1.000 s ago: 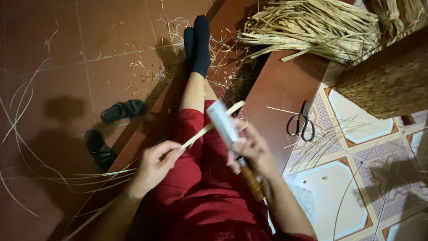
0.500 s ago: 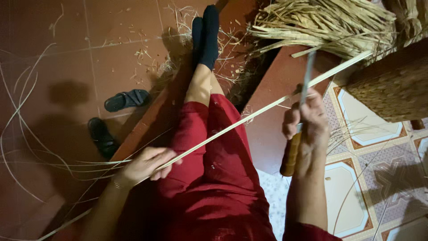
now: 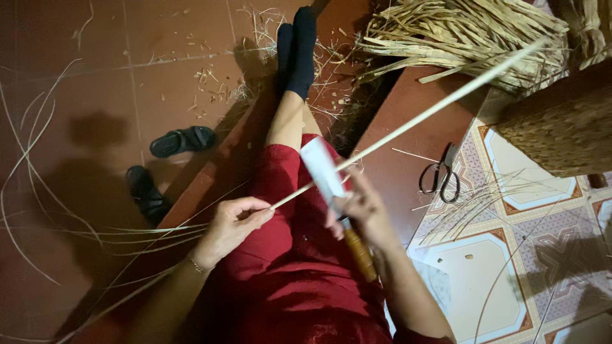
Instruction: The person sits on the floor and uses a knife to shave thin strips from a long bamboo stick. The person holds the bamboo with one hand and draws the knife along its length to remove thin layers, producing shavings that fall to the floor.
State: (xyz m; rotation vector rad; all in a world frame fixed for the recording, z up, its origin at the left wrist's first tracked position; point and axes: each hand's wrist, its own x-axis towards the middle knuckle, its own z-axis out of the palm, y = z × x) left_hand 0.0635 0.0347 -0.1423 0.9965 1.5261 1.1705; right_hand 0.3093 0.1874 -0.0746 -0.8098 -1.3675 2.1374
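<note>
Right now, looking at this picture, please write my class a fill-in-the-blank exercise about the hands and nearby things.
1. The left hand pinches one end of a long pale ____.
2. The right hand grips a knife with a ____ handle.
3. The black scissors lie to the person's ____.
4. A pair of dark sandals lies on the ____.

Missing words: strip; wooden; right; floor

Single view only, head-worn camera, looking steeply down over wearer's own lap and outstretched legs. Faces forward along legs toward socked feet (image 3: 296, 44) at top of frame. Close range: left hand (image 3: 229, 223) and right hand (image 3: 360, 207) sit mid-frame, forearms enter from bottom edge. Floor fills surroundings: plain red tiles (image 3: 95, 83) left, patterned tiles (image 3: 510, 255) right (horizon nowhere in frame). No second view, so no shared area.
</note>
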